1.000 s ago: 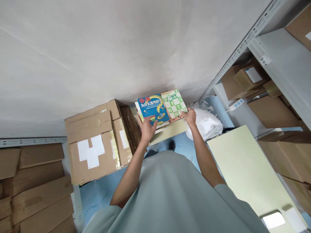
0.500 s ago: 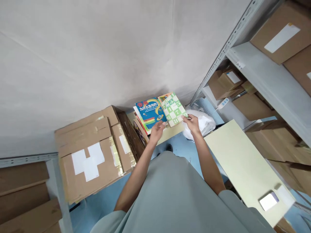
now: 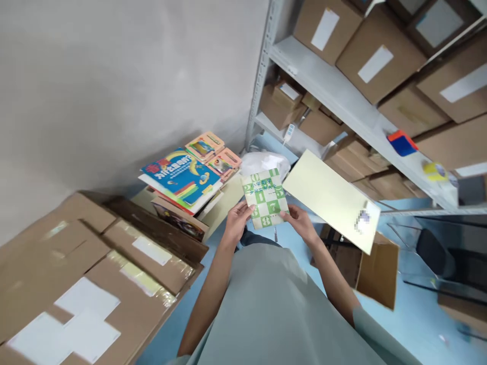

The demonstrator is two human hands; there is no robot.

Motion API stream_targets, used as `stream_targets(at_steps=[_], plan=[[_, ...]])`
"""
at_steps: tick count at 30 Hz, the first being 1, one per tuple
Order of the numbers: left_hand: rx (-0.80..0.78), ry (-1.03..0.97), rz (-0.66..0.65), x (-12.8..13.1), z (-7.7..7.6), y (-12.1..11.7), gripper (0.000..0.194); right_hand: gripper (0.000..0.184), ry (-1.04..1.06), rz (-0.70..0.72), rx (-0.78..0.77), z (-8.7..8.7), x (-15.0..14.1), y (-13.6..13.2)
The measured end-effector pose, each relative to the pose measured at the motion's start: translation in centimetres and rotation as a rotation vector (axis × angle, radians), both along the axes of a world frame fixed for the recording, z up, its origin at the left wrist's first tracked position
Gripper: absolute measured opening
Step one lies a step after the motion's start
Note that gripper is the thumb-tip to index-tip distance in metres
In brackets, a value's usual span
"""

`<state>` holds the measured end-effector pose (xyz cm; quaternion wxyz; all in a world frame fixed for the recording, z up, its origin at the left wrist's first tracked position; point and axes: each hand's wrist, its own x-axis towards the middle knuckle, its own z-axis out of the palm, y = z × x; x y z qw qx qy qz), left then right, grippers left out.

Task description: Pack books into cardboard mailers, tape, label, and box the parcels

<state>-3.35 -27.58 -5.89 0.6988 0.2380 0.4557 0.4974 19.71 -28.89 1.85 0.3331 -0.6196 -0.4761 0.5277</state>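
Observation:
A thin book (image 3: 265,198) with a green-and-white checkered cover, numerals and Chinese lettering is held in front of my body. My left hand (image 3: 238,220) grips its lower left edge, thumb on the cover. At the lower right edge, my right hand (image 3: 299,221) pinches it the same way. To the left, a blue picture book (image 3: 182,177) with a rainbow and a planet tops a stack of books. Beside it are small orange-covered books (image 3: 205,145) with pictures on them.
Large taped cartons (image 3: 125,284) stand at the left. A white plastic bag (image 3: 262,163) lies beyond the book. On the right are a pale tabletop (image 3: 323,192), an open cardboard box (image 3: 378,271), and grey shelving (image 3: 323,76) holding several boxes. A dark chair (image 3: 437,253) stands farther right.
The checkered book has come off the stack toward my body, held by both hands; my left hand now grips it. Orange-covered books are uncovered. My view has turned to the right.

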Motion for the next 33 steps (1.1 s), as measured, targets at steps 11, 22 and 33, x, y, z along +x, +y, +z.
stream_targets(at_steps=[11, 22, 33], plan=[[0.079, -0.002, -0.333, 7.3, 3.0, -0.9, 0.068, 0.069, -0.193, -0.275, 0.195, 2.4, 6.4, -5.1], [0.135, 0.160, -0.498, 20.6, 4.4, 5.5, 0.064, 0.073, -0.023, -0.490, 0.216, 0.2, 19.1, -1.9], [0.065, 0.256, -0.487, 37.3, 3.7, 12.1, 0.067, 0.073, -0.079, -0.560, 0.213, -2.0, 34.7, 3.4]])
